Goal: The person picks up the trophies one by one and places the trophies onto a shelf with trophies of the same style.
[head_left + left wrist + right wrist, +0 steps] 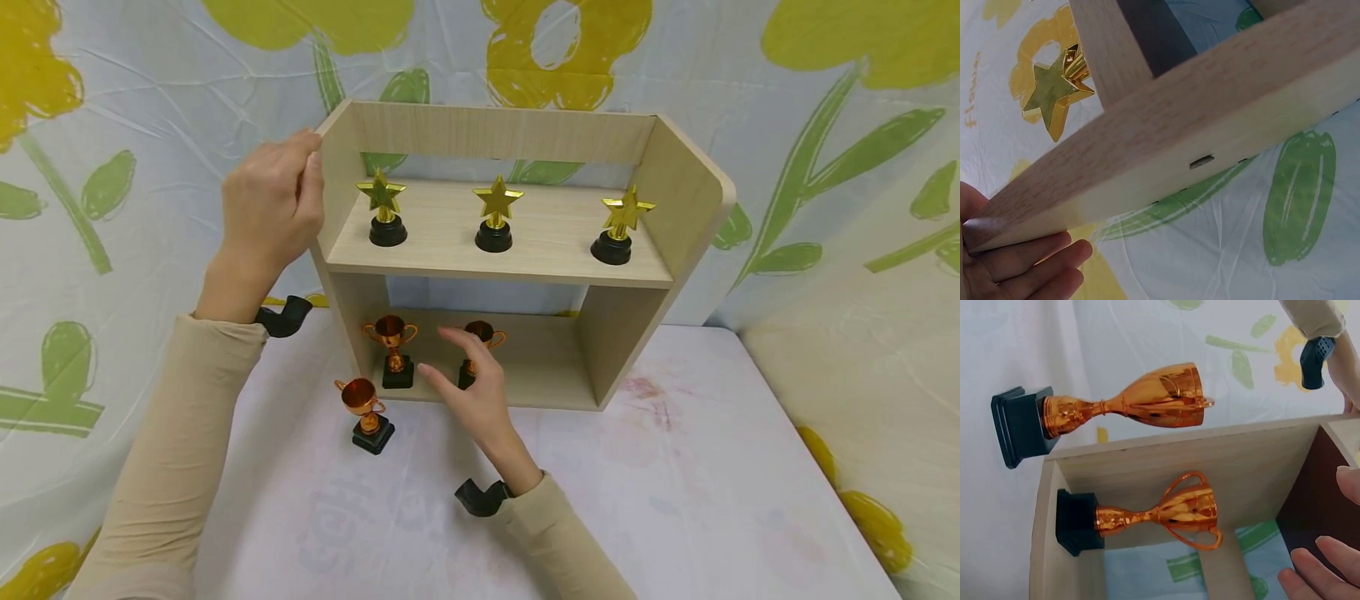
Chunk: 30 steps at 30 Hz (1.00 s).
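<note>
My left hand point(273, 196) grips the top left corner of a light wooden shelf point(495, 271). In the left wrist view, the thumb lies on one side of the side panel point(1166, 131) and the fingers on the other. Thumb and fingers of my right hand point(480, 400) are spread apart, holding nothing, before a bronze trophy cup point(480, 333) on the lower level, partly hidden by them. A second trophy cup point(393, 342) stands on that level at the left. On the table just in front is a third trophy cup point(367, 412).
Three gold star trophies stand along the upper level: a left one point(384, 208), a middle one point(495, 217) and a right one point(618, 229). The shelf stands on a white-covered table point(712, 467), with a flower-printed cloth point(825, 167) behind it.
</note>
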{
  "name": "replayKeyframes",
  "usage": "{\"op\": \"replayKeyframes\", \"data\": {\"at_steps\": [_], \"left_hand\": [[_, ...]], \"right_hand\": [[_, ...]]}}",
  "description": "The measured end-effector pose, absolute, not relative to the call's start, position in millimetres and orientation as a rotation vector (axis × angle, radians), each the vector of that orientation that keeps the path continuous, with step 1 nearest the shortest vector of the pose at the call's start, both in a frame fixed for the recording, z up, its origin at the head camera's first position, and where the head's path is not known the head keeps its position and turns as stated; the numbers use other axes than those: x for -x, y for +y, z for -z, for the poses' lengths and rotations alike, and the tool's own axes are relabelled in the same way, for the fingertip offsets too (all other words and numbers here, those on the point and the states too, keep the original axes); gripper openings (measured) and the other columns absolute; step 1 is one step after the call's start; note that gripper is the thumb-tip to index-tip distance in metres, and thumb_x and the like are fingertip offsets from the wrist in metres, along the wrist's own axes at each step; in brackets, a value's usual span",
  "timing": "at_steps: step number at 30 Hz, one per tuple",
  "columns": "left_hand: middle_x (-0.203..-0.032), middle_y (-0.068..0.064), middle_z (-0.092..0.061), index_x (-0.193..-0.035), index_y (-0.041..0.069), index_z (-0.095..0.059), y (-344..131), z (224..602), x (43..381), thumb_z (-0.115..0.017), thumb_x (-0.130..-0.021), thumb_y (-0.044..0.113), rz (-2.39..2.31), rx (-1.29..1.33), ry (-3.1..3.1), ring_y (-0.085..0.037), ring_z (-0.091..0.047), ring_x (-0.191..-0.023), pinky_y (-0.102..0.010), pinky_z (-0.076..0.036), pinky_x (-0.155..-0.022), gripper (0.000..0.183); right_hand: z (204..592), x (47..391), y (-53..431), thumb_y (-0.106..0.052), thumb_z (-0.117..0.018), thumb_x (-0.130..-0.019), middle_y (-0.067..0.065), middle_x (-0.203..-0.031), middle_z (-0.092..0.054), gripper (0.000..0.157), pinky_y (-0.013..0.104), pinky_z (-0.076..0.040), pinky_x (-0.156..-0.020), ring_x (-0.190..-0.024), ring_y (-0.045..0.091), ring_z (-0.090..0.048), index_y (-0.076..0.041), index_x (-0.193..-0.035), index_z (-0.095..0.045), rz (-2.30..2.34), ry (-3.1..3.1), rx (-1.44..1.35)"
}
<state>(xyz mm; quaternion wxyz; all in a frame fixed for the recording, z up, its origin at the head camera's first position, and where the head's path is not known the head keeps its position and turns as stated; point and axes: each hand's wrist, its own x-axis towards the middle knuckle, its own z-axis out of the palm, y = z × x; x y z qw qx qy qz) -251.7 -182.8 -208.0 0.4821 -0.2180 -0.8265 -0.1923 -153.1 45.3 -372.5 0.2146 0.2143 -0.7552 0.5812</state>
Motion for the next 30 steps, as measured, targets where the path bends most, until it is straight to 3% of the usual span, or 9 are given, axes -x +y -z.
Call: {"op": "replayKeyframes", "data": {"at_steps": [19, 30], "left_hand": [[-0.113, -0.011, -0.067, -0.107, 0.001, -0.068, -182, 208, 253, -0.04, -0.094, 0.02, 0.479, 0.524, -2.007, -0.038, -0.063, -0.091, -0.056, -0.048, -0.07, 0.036], [-0.112, -0.011, -0.067, -0.105, 0.001, -0.067, -182, 208, 252, -0.039, -0.094, 0.02, 0.471, 0.534, -2.005, -0.039, -0.063, -0.086, -0.055, -0.046, -0.065, 0.036]], "right_hand": [[370, 148, 32, -0.009, -0.073, -0.08, 0.012, -0.125, -0.057, 0.046, 0.042, -0.036, -0.103, -0.121, 0.021, -0.05, -0.004, -0.122, -0.058, -1.698, -2.133, -0.606], [373, 144, 21, -0.008, -0.073, -0.08, 0.014, -0.124, -0.057, 0.046, 0.044, -0.038, -0.101, -0.12, 0.021, -0.051, -0.003, -0.122, -0.058, -1.721, -2.092, -0.692]]}}
